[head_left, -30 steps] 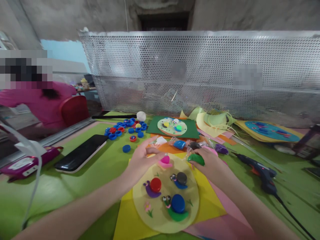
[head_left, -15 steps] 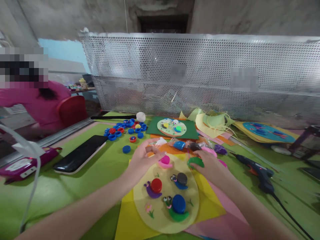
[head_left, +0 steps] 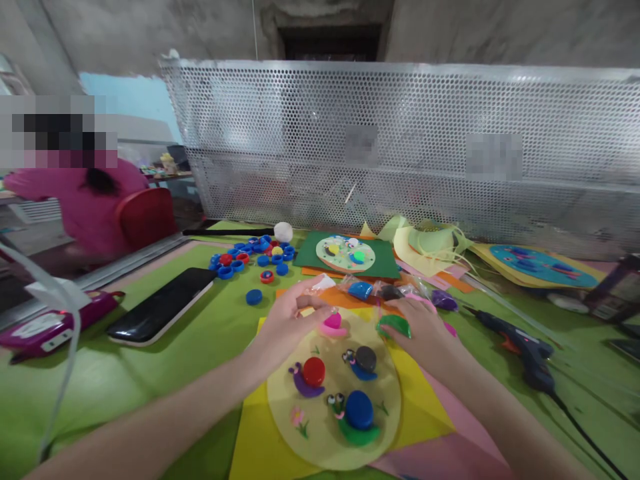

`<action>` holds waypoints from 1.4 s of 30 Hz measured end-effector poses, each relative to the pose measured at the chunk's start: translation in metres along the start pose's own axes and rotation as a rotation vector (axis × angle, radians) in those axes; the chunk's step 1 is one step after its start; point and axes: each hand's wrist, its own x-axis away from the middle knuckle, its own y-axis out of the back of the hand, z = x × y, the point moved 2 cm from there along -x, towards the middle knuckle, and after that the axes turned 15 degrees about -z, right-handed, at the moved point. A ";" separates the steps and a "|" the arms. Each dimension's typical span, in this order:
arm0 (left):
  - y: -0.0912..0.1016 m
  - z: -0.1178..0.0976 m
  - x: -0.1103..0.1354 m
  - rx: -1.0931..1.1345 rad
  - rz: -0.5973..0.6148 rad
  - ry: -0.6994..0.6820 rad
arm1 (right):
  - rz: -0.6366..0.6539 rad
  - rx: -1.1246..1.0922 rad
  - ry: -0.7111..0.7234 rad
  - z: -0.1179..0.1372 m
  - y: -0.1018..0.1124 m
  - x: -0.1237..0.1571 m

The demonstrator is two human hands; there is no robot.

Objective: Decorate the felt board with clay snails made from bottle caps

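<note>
My left hand (head_left: pixel 293 317) is at the top of a pale yellow paper disc (head_left: pixel 330 430), thumb and fingertips closed by the pink snail (head_left: pixel 333 327). Whatever its fingertips pinch is too small to make out. My right hand (head_left: pixel 425 330) has its fingers curled around a packet of green clay (head_left: pixel 395 325) at the disc's upper right edge. Bottle-cap snails sit on the disc: a red-capped one (head_left: pixel 314 371), a grey-capped one (head_left: pixel 366 360) and a blue-capped one (head_left: pixel 359 410). A small pink clay flower (head_left: pixel 297 417) lies lower left.
Blue and red bottle caps (head_left: pixel 225 272) lie beyond a phone (head_left: pixel 165 303) on the left. Several clay packets (head_left: pixel 360 290) stretch behind my hands. A glue gun (head_left: pixel 525 350) with its cord lies right. A finished disc on green card (head_left: pixel 345 255) stands behind. A person in pink (head_left: pixel 95 200) sits far left.
The view has shifted slightly. Both hands stay in nearly the same place, the left at the pink snail and the right at the green clay packet.
</note>
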 end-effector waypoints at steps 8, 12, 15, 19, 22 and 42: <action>-0.001 -0.002 0.000 -0.001 0.039 -0.018 | -0.032 -0.010 0.024 0.001 0.001 -0.001; -0.001 -0.003 0.001 -0.005 0.039 -0.015 | -0.046 -0.007 0.027 0.003 0.002 0.000; -0.002 -0.004 0.002 -0.009 0.040 -0.008 | -0.056 -0.001 0.024 0.005 0.002 0.000; -0.002 -0.004 0.001 -0.004 0.041 -0.010 | -0.073 0.015 0.025 0.008 0.004 0.001; -0.002 -0.002 -0.002 -0.006 0.035 -0.019 | -0.087 0.023 0.046 0.014 0.010 0.002; -0.001 0.001 -0.007 -0.026 0.004 -0.012 | 0.170 -0.151 -0.063 0.054 0.041 0.007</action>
